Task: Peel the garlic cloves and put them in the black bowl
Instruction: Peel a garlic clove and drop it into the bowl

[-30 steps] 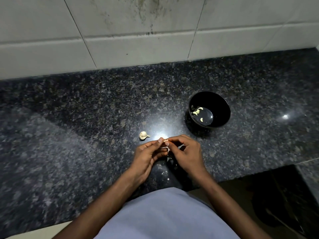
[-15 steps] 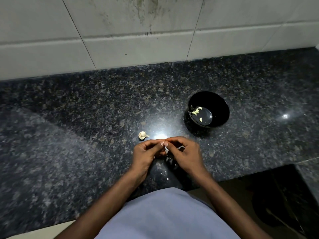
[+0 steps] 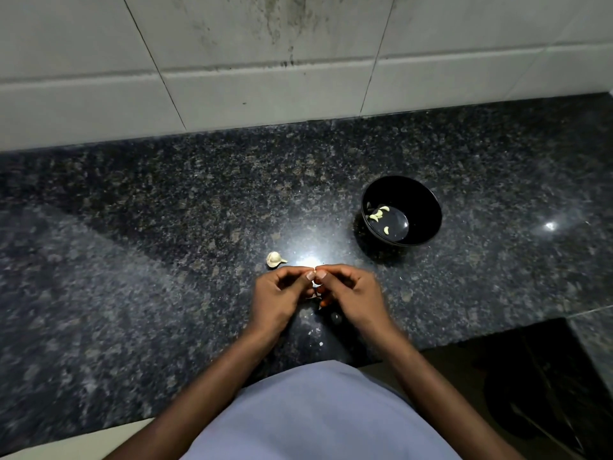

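Observation:
My left hand (image 3: 278, 298) and my right hand (image 3: 351, 293) meet thumb to thumb just above the dark granite counter (image 3: 132, 260). Between their curled fingertips they pinch a small garlic clove (image 3: 316, 288), mostly hidden, with bits of pale skin hanging below it. The black bowl (image 3: 423, 200) stands to the upper right of my hands and holds several peeled cloves (image 3: 378, 214). A piece of unpeeled garlic (image 3: 274, 259) lies on the counter just beyond my left hand.
Small flakes of garlic skin (image 3: 335, 316) lie on the counter under my hands. A tiled wall (image 3: 265, 78) rises behind the counter. The counter's front edge steps down to a dark floor area (image 3: 530, 376) at the lower right.
Both hands stay together on the clove; the thumbs have drawn closer, tip to tip, and the fingers have shifted slightly on it.

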